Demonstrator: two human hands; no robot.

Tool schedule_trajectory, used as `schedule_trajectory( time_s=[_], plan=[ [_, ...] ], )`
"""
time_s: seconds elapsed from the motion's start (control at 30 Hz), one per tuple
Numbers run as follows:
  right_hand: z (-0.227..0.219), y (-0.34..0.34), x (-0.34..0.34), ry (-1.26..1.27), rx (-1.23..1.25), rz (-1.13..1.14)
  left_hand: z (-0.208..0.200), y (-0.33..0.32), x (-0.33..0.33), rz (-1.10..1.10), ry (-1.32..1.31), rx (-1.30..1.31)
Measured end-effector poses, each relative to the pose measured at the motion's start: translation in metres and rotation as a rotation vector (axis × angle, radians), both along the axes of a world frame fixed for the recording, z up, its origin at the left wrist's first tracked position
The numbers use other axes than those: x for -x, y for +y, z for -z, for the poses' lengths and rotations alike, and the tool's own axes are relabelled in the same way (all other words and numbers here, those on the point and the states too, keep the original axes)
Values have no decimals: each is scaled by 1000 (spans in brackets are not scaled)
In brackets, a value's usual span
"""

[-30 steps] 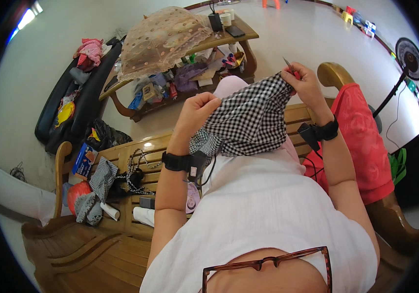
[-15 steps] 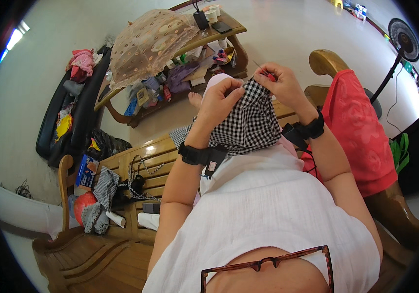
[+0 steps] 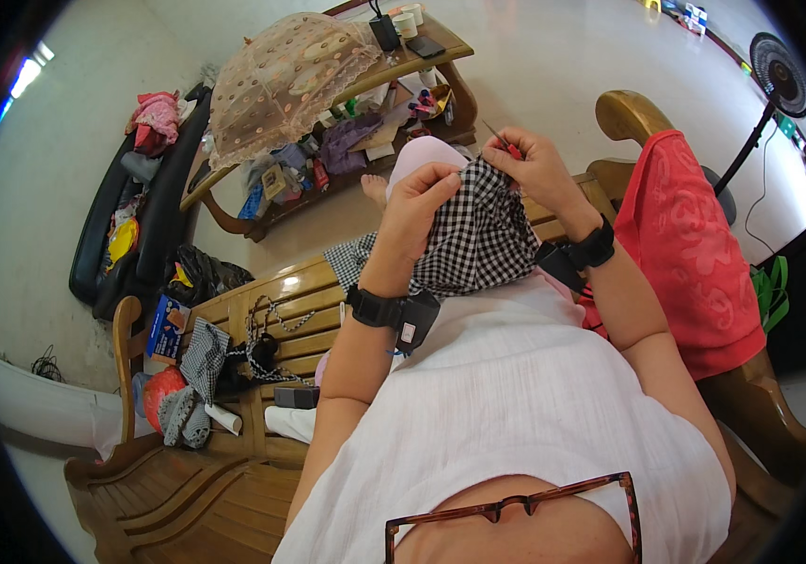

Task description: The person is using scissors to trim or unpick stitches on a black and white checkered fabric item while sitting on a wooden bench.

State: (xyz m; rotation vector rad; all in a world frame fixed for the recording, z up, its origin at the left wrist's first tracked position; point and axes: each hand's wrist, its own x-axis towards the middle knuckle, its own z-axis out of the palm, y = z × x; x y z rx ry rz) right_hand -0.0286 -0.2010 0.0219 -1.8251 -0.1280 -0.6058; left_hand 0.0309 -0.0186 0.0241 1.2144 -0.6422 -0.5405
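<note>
A black-and-white checked cloth (image 3: 476, 235) lies bunched across my lap, its upper edge raised between my hands. My left hand (image 3: 412, 209) pinches that edge between thumb and fingers. My right hand (image 3: 539, 174) is closed around a small red-handled tool (image 3: 514, 150), whose thin dark metal point sticks out up and to the left. The right thumb and fingers are also at the cloth's top corner, close to the left fingertips. The tool's exact kind is too small to make out. Black straps are around both wrists.
I sit on a slatted wooden bench (image 3: 215, 489). On its left lie checked cloth scraps (image 3: 204, 362), cords and a blue box (image 3: 168, 327). A red cloth (image 3: 690, 254) drapes the right armrest. Ahead stands a cluttered low table (image 3: 441, 47) with a mesh cover (image 3: 281, 85); a fan (image 3: 779, 75) is far right.
My left hand has shifted slightly left and down along the cloth edge. My right hand has moved a little lower and left, and more of the red-handled tool shows.
</note>
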Motion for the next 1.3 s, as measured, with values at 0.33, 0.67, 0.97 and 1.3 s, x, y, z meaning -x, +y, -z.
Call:
schedule_trajectory(
  time_s=[0.33, 0.67, 0.97, 1.3],
  plan=[
    [11, 12, 5, -67, -116, 121, 11, -3, 4, -110, 14, 92],
    [-15, 27, 38, -238, 305, 163, -1, -4, 3, -151, 38, 131],
    [-7, 27, 39, -266, 310, 175, 3, -2, 9, -154, 19, 114],
    [-13, 27, 37, -251, 299, 181, 0, -1, 5, -163, 19, 116]
  ],
)
